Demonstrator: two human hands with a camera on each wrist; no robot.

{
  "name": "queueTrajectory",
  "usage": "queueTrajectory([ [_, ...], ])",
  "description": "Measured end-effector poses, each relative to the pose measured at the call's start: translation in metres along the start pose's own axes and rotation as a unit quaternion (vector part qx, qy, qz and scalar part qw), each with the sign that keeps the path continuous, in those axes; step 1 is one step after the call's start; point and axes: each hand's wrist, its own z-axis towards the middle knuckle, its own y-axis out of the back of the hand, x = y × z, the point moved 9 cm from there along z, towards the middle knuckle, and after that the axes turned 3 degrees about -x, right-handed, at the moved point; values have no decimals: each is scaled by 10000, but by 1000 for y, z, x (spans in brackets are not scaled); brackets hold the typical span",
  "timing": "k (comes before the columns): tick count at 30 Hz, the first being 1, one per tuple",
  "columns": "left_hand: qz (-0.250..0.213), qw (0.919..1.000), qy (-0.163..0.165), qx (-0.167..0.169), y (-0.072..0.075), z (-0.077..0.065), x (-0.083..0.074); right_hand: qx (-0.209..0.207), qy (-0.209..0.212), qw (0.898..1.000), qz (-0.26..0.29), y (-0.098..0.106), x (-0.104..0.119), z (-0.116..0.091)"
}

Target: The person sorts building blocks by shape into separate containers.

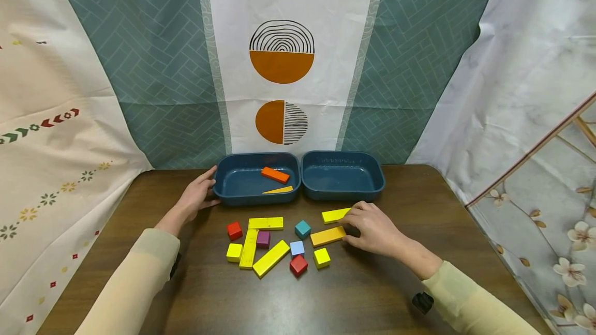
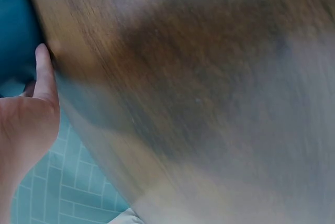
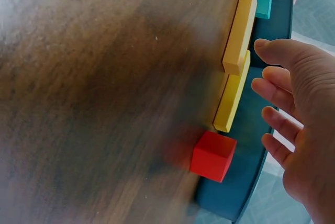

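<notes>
My left hand [image 1: 194,198] rests against the left end of the left blue tray [image 1: 242,201], fingers mostly straight along its outer wall. In the left wrist view a straight finger [image 2: 46,75] touches the tray's side. An orange block [image 1: 274,175] and a yellow-orange block [image 1: 281,189] lie in that tray. My right hand [image 1: 370,229] hovers with loosely bent fingers at the right ends of a yellow-orange block [image 1: 326,237] and a yellow block [image 1: 332,215]. The right wrist view shows nothing held, and a red cube [image 3: 212,156] that the hand hides from the head view.
The right blue tray [image 1: 344,196] stands against the left one. Several blocks lie on the wooden table [image 1: 223,299], among them a red cube [image 1: 298,265], a teal cube [image 1: 302,229], a purple cube [image 1: 263,239] and a long yellow block [image 1: 271,258]. A patterned cloth [image 1: 163,66] hangs behind.
</notes>
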Motion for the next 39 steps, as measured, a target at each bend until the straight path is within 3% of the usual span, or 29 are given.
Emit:
queueTrajectory([
  [26, -12, 10000, -38, 75, -1, 0, 1, 333, -11, 9991, -260, -20, 4, 0],
  [36, -123, 9998, 115, 130, -8, -19, -23, 256, 165, 9987, -399, -20, 6, -4],
  [39, -125, 9998, 101, 145, -8, -19, -23, 261, 145, 9989, -368, -20, 6, -4],
])
